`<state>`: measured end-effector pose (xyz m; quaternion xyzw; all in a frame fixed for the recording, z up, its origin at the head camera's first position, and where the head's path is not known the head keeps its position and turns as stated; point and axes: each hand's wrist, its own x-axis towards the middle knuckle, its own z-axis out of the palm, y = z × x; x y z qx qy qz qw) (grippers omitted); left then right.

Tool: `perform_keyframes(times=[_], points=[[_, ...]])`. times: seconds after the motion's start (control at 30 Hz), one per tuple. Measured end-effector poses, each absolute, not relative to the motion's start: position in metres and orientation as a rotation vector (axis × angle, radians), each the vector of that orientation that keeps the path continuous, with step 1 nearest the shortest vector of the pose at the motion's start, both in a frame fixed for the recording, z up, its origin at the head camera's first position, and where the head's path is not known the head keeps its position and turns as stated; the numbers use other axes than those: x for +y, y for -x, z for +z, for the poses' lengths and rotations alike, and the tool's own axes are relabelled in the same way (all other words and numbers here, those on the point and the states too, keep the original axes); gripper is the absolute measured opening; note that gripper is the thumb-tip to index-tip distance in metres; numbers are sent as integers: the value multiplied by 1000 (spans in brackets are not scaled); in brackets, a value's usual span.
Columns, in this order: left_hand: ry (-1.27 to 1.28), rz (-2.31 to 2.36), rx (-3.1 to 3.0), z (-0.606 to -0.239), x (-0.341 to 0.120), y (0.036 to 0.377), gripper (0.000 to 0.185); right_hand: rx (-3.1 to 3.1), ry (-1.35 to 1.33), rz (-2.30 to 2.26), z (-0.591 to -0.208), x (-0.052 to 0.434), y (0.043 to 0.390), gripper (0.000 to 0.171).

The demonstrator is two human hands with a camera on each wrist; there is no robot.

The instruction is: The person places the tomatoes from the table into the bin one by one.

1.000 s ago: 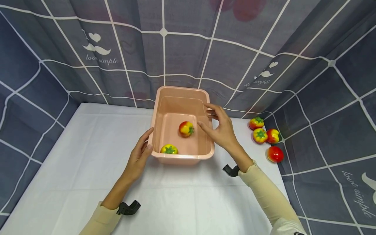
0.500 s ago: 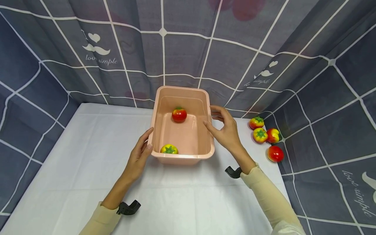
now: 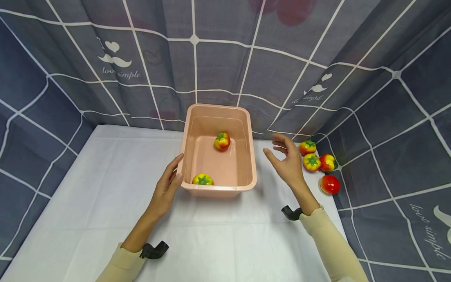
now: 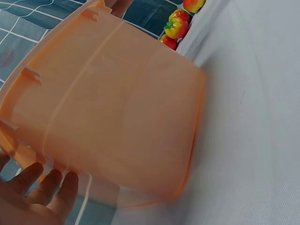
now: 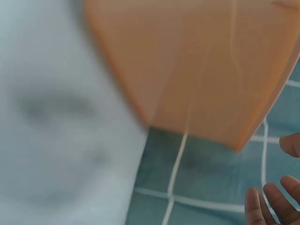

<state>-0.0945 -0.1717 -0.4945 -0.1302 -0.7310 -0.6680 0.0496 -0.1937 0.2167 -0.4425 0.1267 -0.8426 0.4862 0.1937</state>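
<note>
My left hand (image 3: 165, 187) rests against the near left corner of the pink tub (image 3: 218, 113), fingers (image 4: 47, 185) loosely spread along its outer wall and thumb at the rim, steadying it rather than clamping it. My right hand (image 3: 287, 162) hangs in the air between the tub's right wall and the cluster of toy tomatoes (image 3: 317, 164) at the right edge of the desk (image 3: 105, 188); its fingers (image 5: 272, 204) are released, slightly curved, holding nothing. Inside the tub lie two pieces: a red-and-yellow tomato (image 3: 222, 141) toward the far end of the floor, and a yellow one (image 3: 202, 179) tight against the near wall. Four more sit outside, close together, partly against the grey checked curtain (image 3: 387, 117). I judge that I am between pieces, with the empty hand on the side of the remaining ones. The nearest of them, the top tomato of the cluster (image 3: 307, 147), is just beside my fingertips, so the next move calls for a short reach to the right, a light wrap around that round, smooth body, and a lift over the tub's wall while my left hand keeps the tub from sliding.
</note>
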Motion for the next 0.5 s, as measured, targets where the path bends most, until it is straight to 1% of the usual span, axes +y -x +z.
perform_keyframes(times=[0.23, 0.5], points=[[396, -2036, -2244, -493, -172, 93, 57, -2351, -136, 1394, -459, 255, 186, 54], [392, -2043, -2251, -493, -172, 93, 57, -2377, 130, 1246, -483, 301, 186, 51]])
